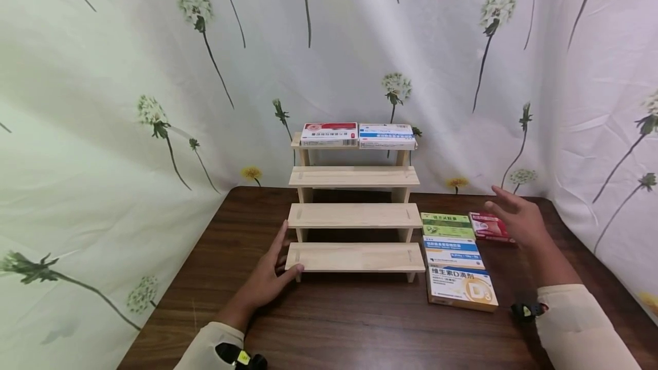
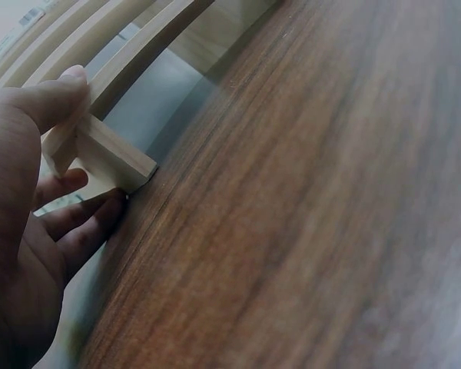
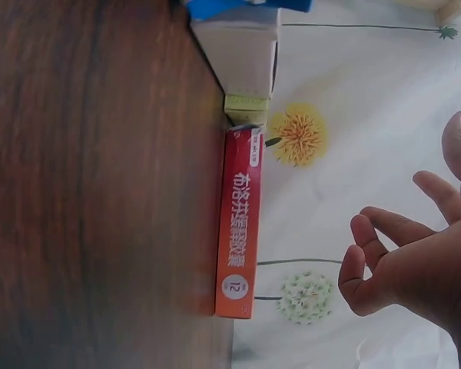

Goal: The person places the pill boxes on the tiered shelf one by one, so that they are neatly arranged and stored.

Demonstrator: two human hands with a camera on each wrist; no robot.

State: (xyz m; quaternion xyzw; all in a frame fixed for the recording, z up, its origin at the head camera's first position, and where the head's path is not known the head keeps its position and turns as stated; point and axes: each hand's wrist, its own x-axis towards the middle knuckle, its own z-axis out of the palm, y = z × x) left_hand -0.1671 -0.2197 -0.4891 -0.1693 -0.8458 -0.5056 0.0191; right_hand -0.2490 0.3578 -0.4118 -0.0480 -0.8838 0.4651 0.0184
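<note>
A stepped wooden stand is on the table, with two medicine boxes on its top step: a red-and-white box and a blue-and-white box. My left hand rests against the stand's lower left end, thumb on the lowest board, other fingers beside the leg. Raised at the right, my right hand holds nothing, its fingers apart and loosely bent. It is nearest a red medicine box, partly hidden behind it in the head view; the right wrist view shows the red box's side.
Right of the stand, a green box, a blue-and-white box and a vitamin D box lie in a column. A flower-printed cloth hangs behind the dark wooden table.
</note>
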